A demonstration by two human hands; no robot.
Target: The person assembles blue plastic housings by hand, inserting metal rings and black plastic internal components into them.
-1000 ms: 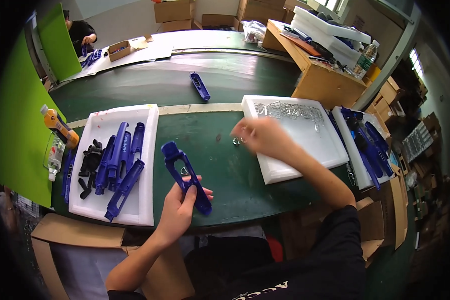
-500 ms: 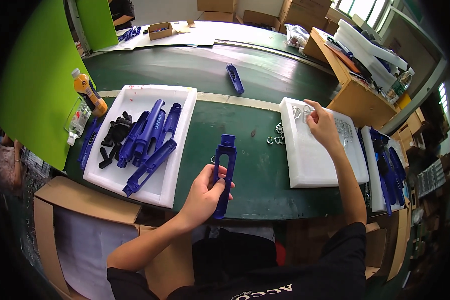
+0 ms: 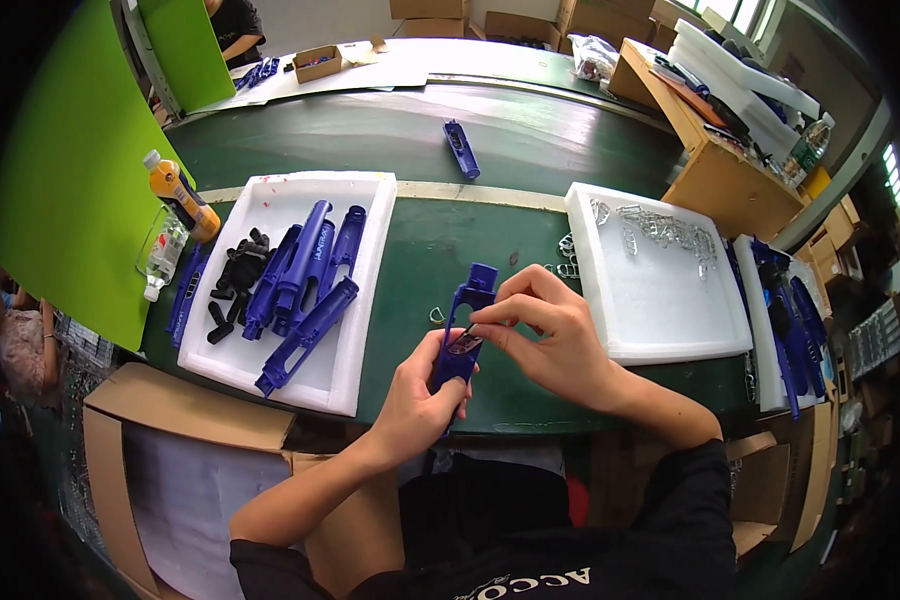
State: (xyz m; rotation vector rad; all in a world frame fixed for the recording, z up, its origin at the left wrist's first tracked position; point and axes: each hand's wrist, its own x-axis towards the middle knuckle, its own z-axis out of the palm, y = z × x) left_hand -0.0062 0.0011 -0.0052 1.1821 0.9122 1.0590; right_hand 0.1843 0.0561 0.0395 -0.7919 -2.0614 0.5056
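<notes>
— Looking at the head view first: we see the left hand (image 3: 420, 400) wrapped around the lower end of a blue plastic part (image 3: 463, 335), holding it tilted just above the near edge of the green table (image 3: 440, 250).

— Agreed. We put the right hand (image 3: 550, 340) at the part's middle, thumb and forefinger pinched on a small metal piece (image 3: 466, 343) that touches the blue part. Other fingers curled, so closed in a pinch.

— Left of the hands we have a white foam tray (image 3: 355, 345) with several more blue parts (image 3: 305, 280) lying side by side, and a heap of small black pieces (image 3: 235, 280) at its left end.

— Right of the hands, a second white tray (image 3: 660, 310) with metal clips (image 3: 670, 228) along its far edge; a few clips lie on the table just beside its left rim.

— Further right we note a third tray (image 3: 755, 330) with dark blue parts, partly cut by the rim.

— One lone blue part (image 3: 460, 148) lies well apart on the far side of the table. An orange bottle (image 3: 182, 195) stands by the green board (image 3: 60, 170) at the left.

— Cardboard boxes (image 3: 170, 440) sit below the table edge. Only one view, so we stop.
</notes>
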